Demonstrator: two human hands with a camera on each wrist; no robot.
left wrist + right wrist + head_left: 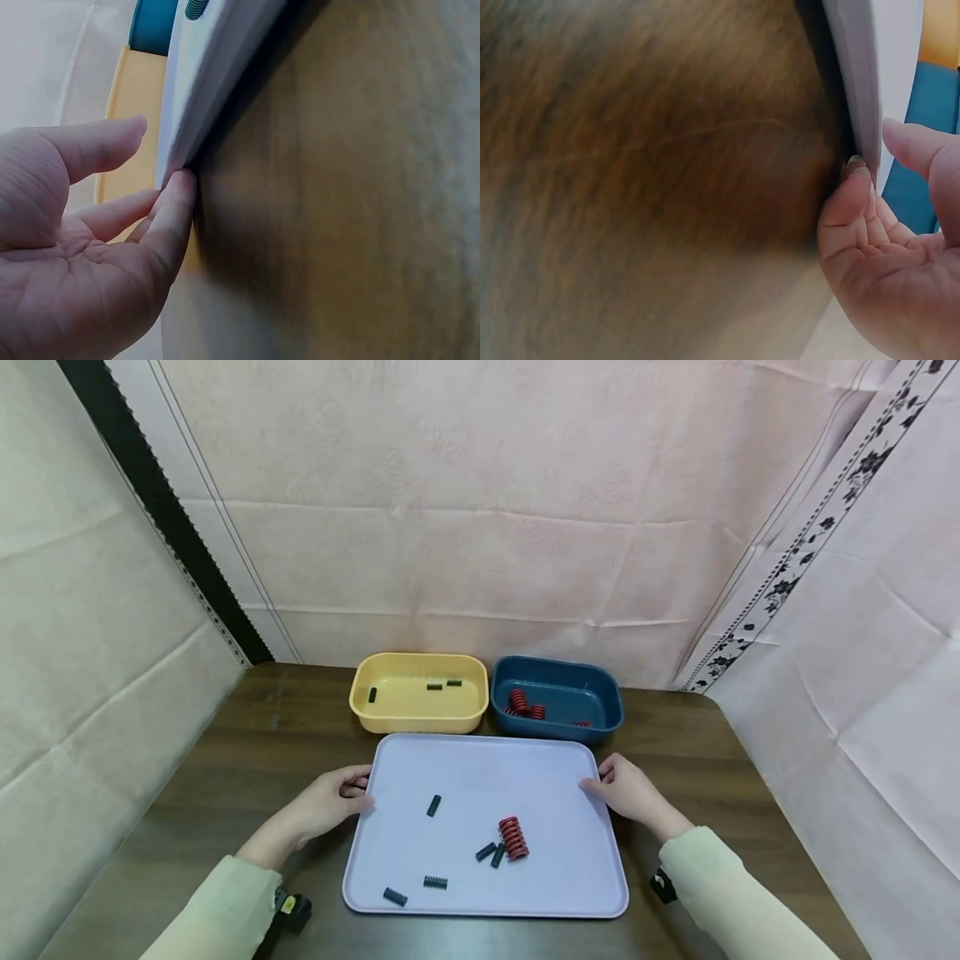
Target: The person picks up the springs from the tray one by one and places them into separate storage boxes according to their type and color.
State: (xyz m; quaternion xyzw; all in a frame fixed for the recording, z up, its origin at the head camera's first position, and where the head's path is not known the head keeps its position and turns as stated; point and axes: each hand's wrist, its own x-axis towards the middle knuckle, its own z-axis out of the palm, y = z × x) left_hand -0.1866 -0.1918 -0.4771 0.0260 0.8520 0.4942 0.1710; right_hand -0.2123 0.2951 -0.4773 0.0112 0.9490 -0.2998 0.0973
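Observation:
A white tray [547,877] lies on the wooden table. On it are a thick red spring [513,838] and several small dark green springs [435,882], two of them next to the red one. At the tray's left rim, my left hand [326,802] holds the edge, fingertips under the rim and thumb over it; the left wrist view shows that thumb [105,146] raised a little off the surface. My right hand [628,789] grips the opposite rim, fingers [847,202] curled beneath it and thumb on top.
Behind the tray stand a yellow bin [420,724] with several small dark springs, and a blue bin [577,672] with several red springs. Pale cloth [465,560] hangs at the back and both sides. The wooden table [300,735] shows around the tray.

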